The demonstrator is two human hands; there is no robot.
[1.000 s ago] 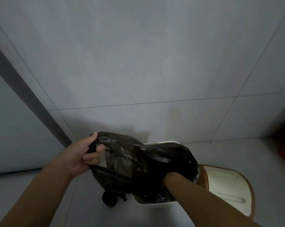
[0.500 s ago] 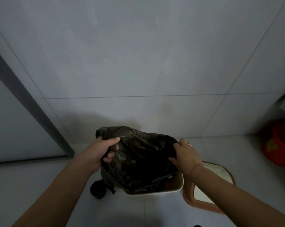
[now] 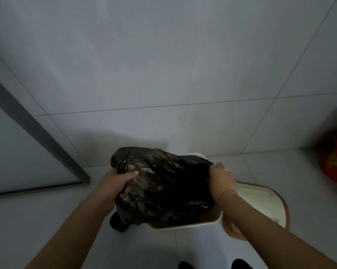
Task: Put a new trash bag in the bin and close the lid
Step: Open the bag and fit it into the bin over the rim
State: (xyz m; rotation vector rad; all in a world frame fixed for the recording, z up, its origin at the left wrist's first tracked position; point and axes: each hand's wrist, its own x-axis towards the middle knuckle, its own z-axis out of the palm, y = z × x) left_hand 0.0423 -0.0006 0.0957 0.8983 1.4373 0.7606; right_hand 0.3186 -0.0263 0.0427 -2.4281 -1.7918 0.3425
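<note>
A black trash bag (image 3: 163, 183) billows over the open white bin (image 3: 185, 225) on the floor, hiding most of its mouth. My left hand (image 3: 118, 182) grips the bag's left edge, with a bunched strip of plastic between thumb and fingers. My right hand (image 3: 221, 178) pinches the bag's right edge near the bin's far right corner. The bin's lid (image 3: 260, 202), white with a brown rim, lies on the floor just right of the bin, partly behind my right forearm.
A small black object (image 3: 117, 223) sits on the floor at the bin's left side. A red bucket (image 3: 336, 162) stands at the right edge. A tiled wall rises behind the bin, with a dark door frame (image 3: 37, 133) at left. My feet (image 3: 239, 264) show at the bottom.
My right hand came out from inside the bag and took hold of its right edge. The bag has been spread wider across the bin's mouth. My left hand keeps its grip.
</note>
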